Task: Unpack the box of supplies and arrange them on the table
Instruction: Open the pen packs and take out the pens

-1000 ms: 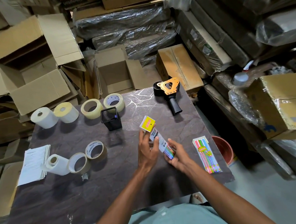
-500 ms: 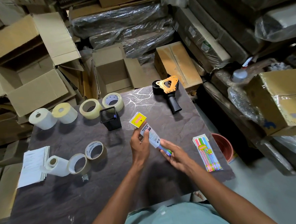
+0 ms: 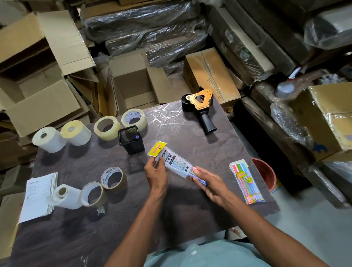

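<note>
Tape rolls (image 3: 106,128) and mesh pen cup (image 3: 131,139) stand grouped along the table (image 3: 60,239) far-left, sorted by kind. My left hand (image 3: 155,173) grips the pen packet (image 3: 173,161) near its yellow header, my right hand (image 3: 210,184) pinches its lower end, held above table centre, apparently for inspection before placement beside the matching pack (image 3: 247,182) at right

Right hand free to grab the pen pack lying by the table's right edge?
Probably not yet. The right hand grips the lower end of the Totem pack, shared with the left hand. The pen pack lies just beside it with nothing between, so once it lets go the way looks open.
</note>
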